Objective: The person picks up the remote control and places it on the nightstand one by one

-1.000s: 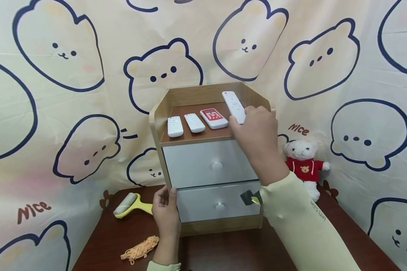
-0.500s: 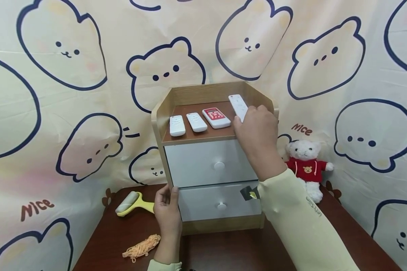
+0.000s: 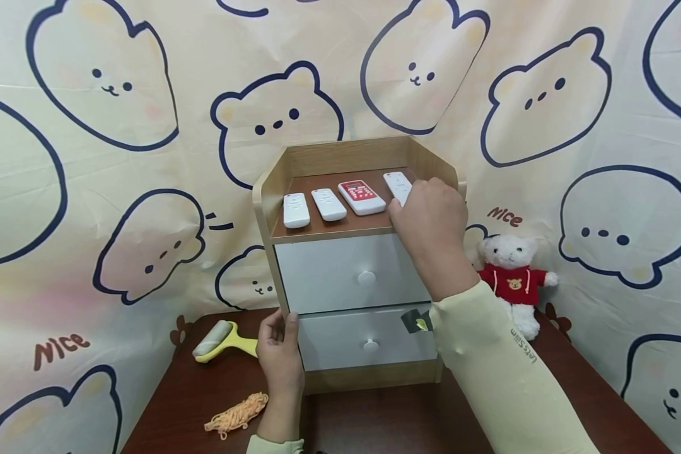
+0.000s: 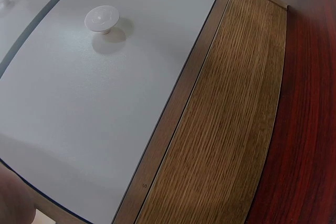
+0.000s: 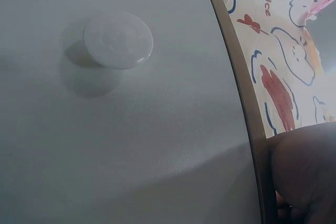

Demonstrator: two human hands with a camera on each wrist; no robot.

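Note:
A small wooden drawer cabinet (image 3: 371, 372) with white drawer fronts stands in the middle. On its open top shelf lie two white remote controls, the left one (image 3: 296, 210) and another (image 3: 328, 205), and a white remote with a red face (image 3: 361, 197). At the shelf's right end my right hand (image 3: 431, 217) holds a white remote control (image 3: 397, 185), its lower part hidden by the hand. Low on the cabinet's left side, my left hand (image 3: 280, 359) grips the front edge, thumb near the lower drawer. The left wrist view shows that drawer's knob (image 4: 102, 19).
A yellow-handled lint roller (image 3: 224, 340) and a bundle of orange yarn (image 3: 237, 415) lie on the dark table (image 3: 369, 422) at left. A white plush bear in red (image 3: 513, 277) sits at right. Printed cloth (image 3: 147, 82) hangs behind.
The white remote in my right hand has come down toward the shelf surface, its far end dropping. My left hand keeps its place on the cabinet. The view shifted slightly.

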